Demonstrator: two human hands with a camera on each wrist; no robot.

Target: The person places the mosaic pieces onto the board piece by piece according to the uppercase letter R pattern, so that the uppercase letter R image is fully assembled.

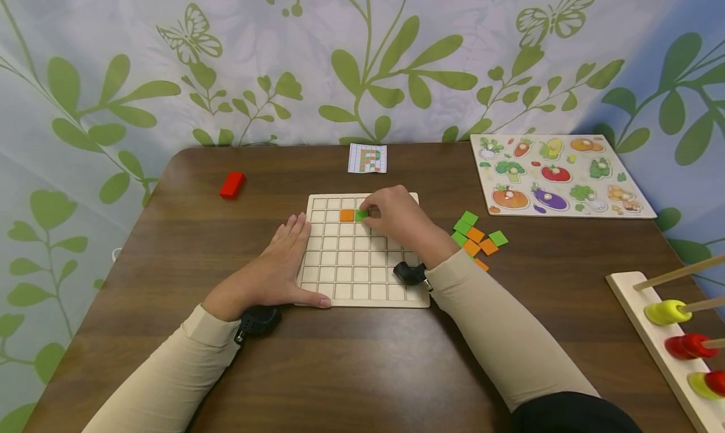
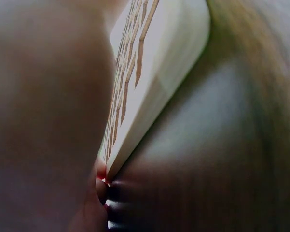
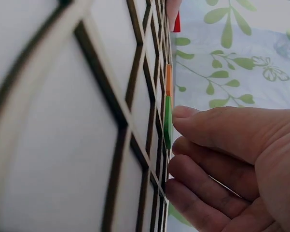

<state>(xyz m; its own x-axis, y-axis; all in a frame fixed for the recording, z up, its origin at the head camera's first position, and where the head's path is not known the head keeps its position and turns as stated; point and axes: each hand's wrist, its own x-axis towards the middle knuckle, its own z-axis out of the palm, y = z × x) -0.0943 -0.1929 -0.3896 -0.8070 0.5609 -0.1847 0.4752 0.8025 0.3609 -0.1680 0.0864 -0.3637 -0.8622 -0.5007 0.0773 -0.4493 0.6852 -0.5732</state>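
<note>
Left hand (image 1: 279,264): spread along board's (image 1: 343,274) left edge
Right hand (image 1: 401,217): apparently pinching green tile (image 1: 359,216)
Green tile: near board's far edge
Seating: likely current step; next needs level pressing

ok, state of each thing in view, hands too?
Grid board: flat, mostly unfilled
Orange tile: in a cell
Green tile: beside the orange one, partly hidden, seating unclear
Left hand: fingers straight, on board's left edge
Right hand: at green tile, grip unclear
Loose tiles: scattered
Card: face up
Red block: lying down
Vegetable puzzle: face up
Bead rack: holds beads, partly out of view
</note>
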